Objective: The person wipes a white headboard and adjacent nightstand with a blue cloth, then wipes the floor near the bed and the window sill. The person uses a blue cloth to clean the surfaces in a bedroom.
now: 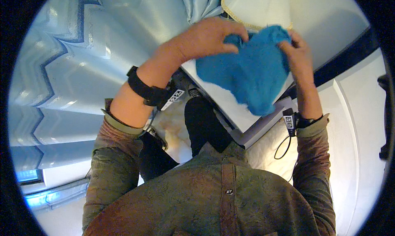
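Observation:
A crumpled blue cloth [247, 72] hangs above the corner of a white tabletop [243, 117]. My right hand [297, 52] grips its bunched upper right edge between thumb and fingers. On the upper left side, the curled fingers and thumb of my left hand [213, 37] close on a fold of the same cloth. The lower part droops in a loose point towards me and covers much of the white surface. Part of the right fingers is hidden behind the fabric.
A pale cover with gold trim [256, 11] lies beyond the cloth. Shiny light-blue curtains [101, 51] hang on the left. White panelling [348, 112] stands on the right. Black wrist straps [145, 89] carry small printed tags, with a looped cable [282, 149] at the right wrist.

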### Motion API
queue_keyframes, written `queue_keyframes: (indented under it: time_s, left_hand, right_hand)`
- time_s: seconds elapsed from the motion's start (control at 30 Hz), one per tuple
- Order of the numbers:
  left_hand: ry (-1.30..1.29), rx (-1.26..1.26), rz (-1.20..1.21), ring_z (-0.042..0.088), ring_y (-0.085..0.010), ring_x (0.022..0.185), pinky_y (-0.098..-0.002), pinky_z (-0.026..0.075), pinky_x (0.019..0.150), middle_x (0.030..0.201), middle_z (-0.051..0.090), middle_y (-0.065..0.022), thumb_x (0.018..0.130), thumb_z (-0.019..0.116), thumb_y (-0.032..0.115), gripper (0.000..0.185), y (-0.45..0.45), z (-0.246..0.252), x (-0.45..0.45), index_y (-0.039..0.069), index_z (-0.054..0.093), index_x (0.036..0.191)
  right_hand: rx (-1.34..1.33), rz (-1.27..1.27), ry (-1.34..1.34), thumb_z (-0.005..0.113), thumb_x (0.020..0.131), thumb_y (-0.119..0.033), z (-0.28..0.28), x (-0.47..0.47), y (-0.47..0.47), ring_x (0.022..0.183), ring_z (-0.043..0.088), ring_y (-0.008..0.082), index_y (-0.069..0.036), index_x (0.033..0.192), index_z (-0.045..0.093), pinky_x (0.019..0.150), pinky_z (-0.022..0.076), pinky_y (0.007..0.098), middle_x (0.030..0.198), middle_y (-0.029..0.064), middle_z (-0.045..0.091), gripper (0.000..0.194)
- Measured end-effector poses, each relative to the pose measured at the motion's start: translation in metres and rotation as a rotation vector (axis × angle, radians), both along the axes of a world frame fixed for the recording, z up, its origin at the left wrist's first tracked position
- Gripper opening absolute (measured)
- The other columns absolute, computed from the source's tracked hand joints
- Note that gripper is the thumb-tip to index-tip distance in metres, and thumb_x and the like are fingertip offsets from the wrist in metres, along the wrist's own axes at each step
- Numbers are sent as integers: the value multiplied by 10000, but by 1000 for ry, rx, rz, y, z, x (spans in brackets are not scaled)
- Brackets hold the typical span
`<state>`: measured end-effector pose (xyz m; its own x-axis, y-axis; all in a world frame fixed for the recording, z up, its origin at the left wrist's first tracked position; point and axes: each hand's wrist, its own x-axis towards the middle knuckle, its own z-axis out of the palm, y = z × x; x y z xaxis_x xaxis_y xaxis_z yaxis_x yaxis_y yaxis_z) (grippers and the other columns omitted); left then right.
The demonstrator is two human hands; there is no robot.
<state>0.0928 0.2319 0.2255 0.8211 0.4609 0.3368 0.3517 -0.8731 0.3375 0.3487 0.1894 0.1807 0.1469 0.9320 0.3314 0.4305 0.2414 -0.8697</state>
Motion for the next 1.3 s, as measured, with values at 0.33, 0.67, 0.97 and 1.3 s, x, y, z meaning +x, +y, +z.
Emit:
queue_keyframes:
  time_s: [0.33, 0.67, 0.97, 1.3]
  left_hand:
    - [110, 458, 167, 603, -259, 880, -354, 442, 695, 990, 589, -87, 741, 706, 216, 450, -72, -47, -19, 154, 584, 1170]
    - [122, -130, 293, 316, -395, 1372, -573, 314, 1066, 1491, 357, -179, 822, 670, 428, 648, -74, -210, 45, 63, 494, 1328]
    - [90, 44, 453, 225, -357, 1432, -614, 180, 1113, 1551, 272, -140, 845, 593, 507, 727, -8, -278, -3, 114, 408, 1429]
    - [135, -132, -119, 303, -369, 1393, -617, 212, 1112, 1507, 369, -101, 784, 620, 563, 746, -46, -241, 70, 130, 479, 1376]
  right_hand:
    - [462, 165, -364, 643, 702, -43, -51, 15, -84, 942, 602, 306, -72, 892, 599, 840, 475, 397, 989, 125, 624, 197]
    - [-104, 113, -464, 683, 831, -162, -159, -2, -68, 1317, 426, 372, -103, 1267, 563, 1082, 357, 459, 1420, 152, 474, 455]
    - [-125, 9, -955, 662, 855, -326, -211, 17, -51, 1434, 244, 311, -93, 1454, 357, 1156, 180, 513, 1551, 82, 292, 712]
    - [121, -382, -362, 415, 975, -175, -224, 30, -37, 1233, 475, 374, -3, 1326, 479, 1081, 317, 455, 1321, 202, 529, 396]
